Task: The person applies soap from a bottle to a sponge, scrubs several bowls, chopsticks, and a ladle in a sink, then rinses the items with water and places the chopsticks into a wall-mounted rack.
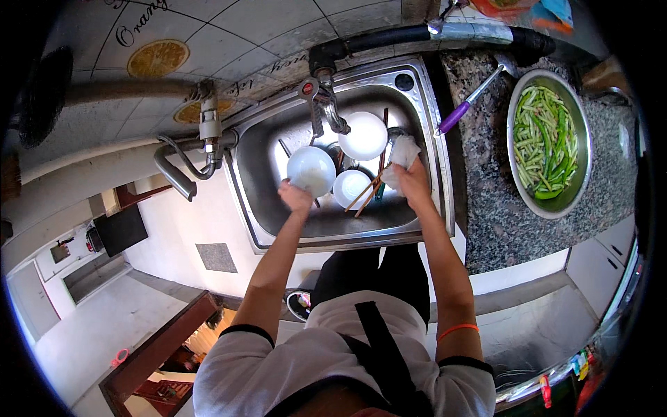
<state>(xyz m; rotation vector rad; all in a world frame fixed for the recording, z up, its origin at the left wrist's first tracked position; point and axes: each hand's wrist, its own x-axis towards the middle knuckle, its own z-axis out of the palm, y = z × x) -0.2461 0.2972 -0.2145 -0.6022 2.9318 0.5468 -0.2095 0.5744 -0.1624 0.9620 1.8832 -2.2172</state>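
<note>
My left hand (297,197) is closed on the near-left rim of a white bowl (310,167), which is tilted over the steel sink (265,177). In my right hand (413,182) is a crumpled whitish cloth (404,154), gripped above the sink's right side. Between the hands, a larger white bowl (364,135) lies under the faucet (328,104). A smaller white bowl (352,188) sits nearer to me. Several brown chopsticks (370,199) lean across and beside it. Other dishes below are partly hidden by the bowls and the cloth.
Right of the sink, a granite counter (486,240) holds a steel basin (586,177) of cut green beans (545,139). A purple-handled utensil (458,115) lies between them. At the left, a pipe with a curved spout (174,170) juts out beside the sink.
</note>
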